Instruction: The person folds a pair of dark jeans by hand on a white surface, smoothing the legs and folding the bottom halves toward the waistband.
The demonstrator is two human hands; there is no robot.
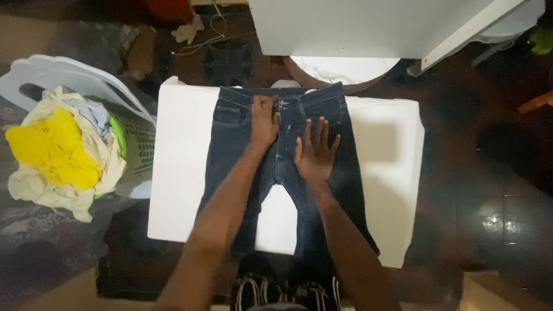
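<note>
dark jeans (288,161) are lying flat on the white desk (184,173); left hand (264,122) and right hand (315,151) are pressing down, grip spread. legs overhanging the near edge, possibly dragging the jeans off.

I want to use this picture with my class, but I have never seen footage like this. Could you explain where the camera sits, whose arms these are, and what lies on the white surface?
The camera is worn on a person's head and looks straight down, so both arms are that person's own. A pair of dark blue jeans lies spread flat on a white table, waistband at the far edge. The left hand presses near the waistband; the right hand lies flat, fingers spread, below it. Neither grips anything. To the left stands a green laundry basket heaped with yellow and cream clothes.
</note>
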